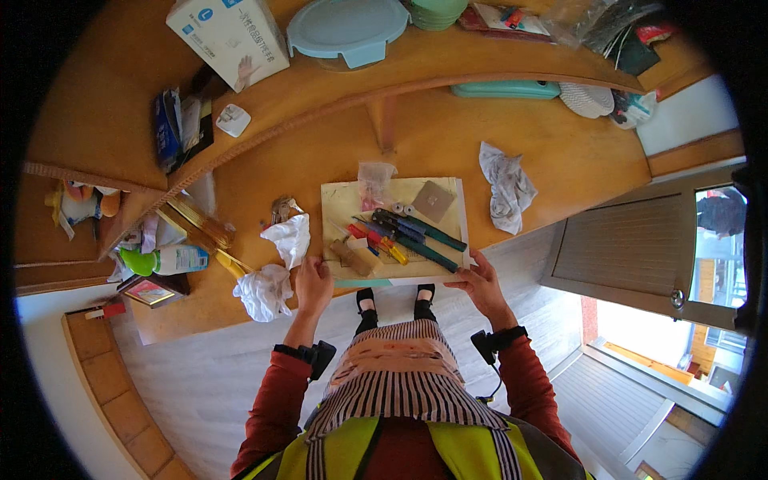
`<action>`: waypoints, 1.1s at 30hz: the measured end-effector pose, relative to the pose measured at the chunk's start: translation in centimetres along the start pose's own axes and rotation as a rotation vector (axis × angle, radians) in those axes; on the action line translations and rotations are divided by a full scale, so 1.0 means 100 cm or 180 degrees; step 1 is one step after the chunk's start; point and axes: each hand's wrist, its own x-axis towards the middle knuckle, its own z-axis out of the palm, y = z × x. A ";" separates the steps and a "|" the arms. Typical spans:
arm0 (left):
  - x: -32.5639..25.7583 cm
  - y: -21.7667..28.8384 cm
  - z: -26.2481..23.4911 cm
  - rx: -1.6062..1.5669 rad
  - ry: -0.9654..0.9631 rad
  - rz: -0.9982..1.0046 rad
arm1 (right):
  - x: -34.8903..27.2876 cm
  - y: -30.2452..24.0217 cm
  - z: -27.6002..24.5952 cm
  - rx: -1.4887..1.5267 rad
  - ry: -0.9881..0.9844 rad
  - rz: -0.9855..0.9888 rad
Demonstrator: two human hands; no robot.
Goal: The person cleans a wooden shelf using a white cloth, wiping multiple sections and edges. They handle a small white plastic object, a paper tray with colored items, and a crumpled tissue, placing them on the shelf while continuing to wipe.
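Observation:
My left hand (314,286) is closed at the near left corner of a flat, pale yellow board or shallow tray (339,214). The fingers of my right hand (482,290) grip its near right corner, and the near edge overhangs the table. Lying on it are a long tool with dark green handles (429,254), a yellow-handled screwdriver (394,251), a red-handled tool (357,231) and a brown block (352,258). Toward its far side are a grey square piece (433,200), two small white rolls (404,209) and a clear plastic bag (374,182).
Crumpled white cloths lie left (264,293) and right (507,190) of the board on the wooden table (280,176). A spray bottle (178,259) and picture frame (152,290) stand left. The raised shelf holds a white box (232,40) and a blue lidded container (348,30).

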 end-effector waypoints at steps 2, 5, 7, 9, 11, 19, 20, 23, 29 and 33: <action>-0.004 0.000 0.001 -0.0151 0.0052 -0.0105 | -0.003 0.002 -0.005 0.0099 0.0096 0.0062; -0.015 -0.001 0.001 -0.0176 -0.0255 -0.0300 | -0.007 0.006 -0.015 0.0151 0.0143 0.0097; -0.023 -0.001 0.003 -0.0246 -0.0281 -0.0191 | -0.010 0.007 -0.021 0.0134 0.0138 0.0115; -0.031 -0.002 0.005 -0.0261 -0.0274 -0.0078 | -0.012 0.008 -0.027 0.0127 0.0008 0.0069; -0.038 -0.002 0.007 -0.0216 -0.0263 0.0008 | -0.011 0.009 -0.032 0.0128 -0.0022 0.0119; -0.047 0.011 0.000 0.0320 -0.0373 -0.0095 | -0.001 0.026 -0.055 0.0094 0.0048 0.0284; -0.048 0.012 -0.001 0.0300 -0.0407 -0.0157 | 0.000 0.028 -0.058 0.0212 0.0002 0.0272; -0.048 0.009 0.001 0.0571 -0.0309 -0.0138 | 0.003 0.033 -0.067 0.0241 -0.0338 0.0256; -0.042 -0.020 0.023 -0.0074 -0.0448 -0.0045 | 0.006 0.036 -0.070 0.0413 -0.0482 0.0218; -0.042 -0.029 0.029 -0.1152 -0.0671 -0.0870 | 0.007 0.034 -0.067 0.0226 -0.0212 0.0274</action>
